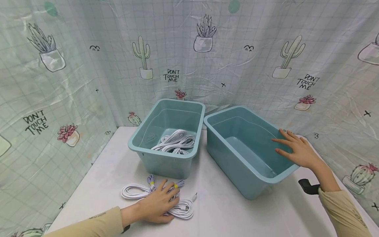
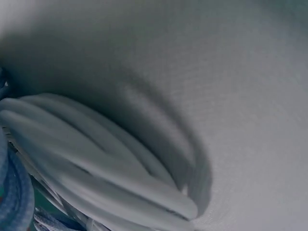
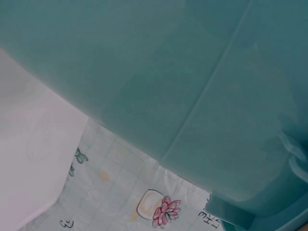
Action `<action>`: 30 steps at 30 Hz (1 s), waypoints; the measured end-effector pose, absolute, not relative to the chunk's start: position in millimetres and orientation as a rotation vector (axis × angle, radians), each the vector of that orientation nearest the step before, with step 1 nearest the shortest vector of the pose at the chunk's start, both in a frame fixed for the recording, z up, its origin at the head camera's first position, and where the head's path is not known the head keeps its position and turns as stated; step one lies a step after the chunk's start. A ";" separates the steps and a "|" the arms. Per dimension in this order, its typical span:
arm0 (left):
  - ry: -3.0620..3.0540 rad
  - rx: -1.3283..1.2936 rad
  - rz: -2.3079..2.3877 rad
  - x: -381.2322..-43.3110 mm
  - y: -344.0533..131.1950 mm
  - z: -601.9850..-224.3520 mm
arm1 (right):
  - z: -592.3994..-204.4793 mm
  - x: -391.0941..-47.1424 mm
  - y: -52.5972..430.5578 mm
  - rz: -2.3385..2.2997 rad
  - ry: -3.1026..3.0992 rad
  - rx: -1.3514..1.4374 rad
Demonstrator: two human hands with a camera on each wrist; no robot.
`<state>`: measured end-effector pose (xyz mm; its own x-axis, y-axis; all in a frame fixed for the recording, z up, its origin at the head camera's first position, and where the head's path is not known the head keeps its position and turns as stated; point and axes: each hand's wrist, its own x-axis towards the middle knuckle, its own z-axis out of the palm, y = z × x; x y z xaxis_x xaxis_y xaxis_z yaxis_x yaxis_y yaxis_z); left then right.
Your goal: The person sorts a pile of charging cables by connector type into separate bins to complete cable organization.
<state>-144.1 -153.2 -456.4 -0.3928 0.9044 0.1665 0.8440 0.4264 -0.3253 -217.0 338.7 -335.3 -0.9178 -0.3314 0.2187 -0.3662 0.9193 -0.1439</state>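
Observation:
On the table before the left bin, coiled cables lie bunched together: a white cable loop (image 1: 133, 192), a white coil (image 1: 186, 213) with a USB plug, and pale purple cords (image 1: 151, 180) bound with yellow ties. My left hand (image 1: 158, 202) rests on top of them, fingers spread and slightly bent, hiding the middle of the bunch. Close up in the left wrist view, white cable strands (image 2: 91, 159) lie beside bluish braided cord (image 2: 17, 192). At the right wall of the right teal bin (image 1: 245, 171), my right hand (image 1: 299, 149) reaches over the rim with fingers spread and holds nothing.
The left teal bin (image 1: 165, 166) holds several white cable bundles (image 1: 177, 141). Both bins stand side by side, the right one angled, on a white table (image 1: 225, 214). A patterned curtain (image 1: 183, 59) encloses the back and sides. A black strap (image 1: 309, 187) sticks out at the right wrist.

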 end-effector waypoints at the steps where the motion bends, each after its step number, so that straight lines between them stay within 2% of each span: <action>1: -2.365 -1.508 0.268 -144.3 -153.0 -456.1 | -335.5 -217.3 338.8 0.272 -2.890 0.528; 15: -2.280 -1.556 0.327 -147.6 -144.6 -451.6 | -334.7 -220.5 338.9 0.258 -2.884 0.532; 30: -2.128 -1.411 0.176 -138.9 -138.1 -432.7 | -335.7 -217.5 340.1 0.272 -2.869 0.546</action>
<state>-138.9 -138.1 -432.7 -0.2777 0.8790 0.3877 0.8032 0.4338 -0.4083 -217.5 340.1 -335.7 -0.9096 -0.3412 0.2370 -0.3796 0.9144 -0.1407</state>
